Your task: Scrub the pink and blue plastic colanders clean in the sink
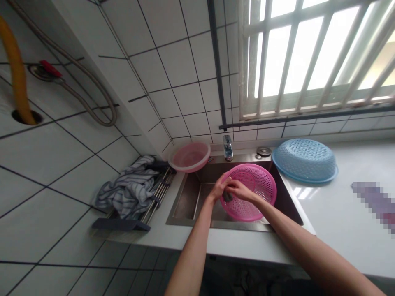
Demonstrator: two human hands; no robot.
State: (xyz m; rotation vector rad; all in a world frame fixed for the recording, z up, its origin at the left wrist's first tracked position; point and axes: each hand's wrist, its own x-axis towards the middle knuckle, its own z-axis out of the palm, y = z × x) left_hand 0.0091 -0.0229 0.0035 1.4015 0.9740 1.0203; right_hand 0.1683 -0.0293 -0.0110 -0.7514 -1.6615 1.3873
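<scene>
Head view: L hand (218, 188) & R hand (240, 190) meet over L side of pink plastic colander (262, 194), sitting in s/s sink (184, 204). R fingers pinch small dark item (227, 197), unclear what; L grip: can't tell. Upturned blue plastic basket (304, 160) on counter (335, 222), R of sink.

You can read no text, label, brand, number or sign on any surface in this view, neither on the pink colander (264, 186) nor on the blue basket (305, 159), and the pixelated patch (375, 201) on the worktop (339, 238) is likewise illegible to you.
</scene>
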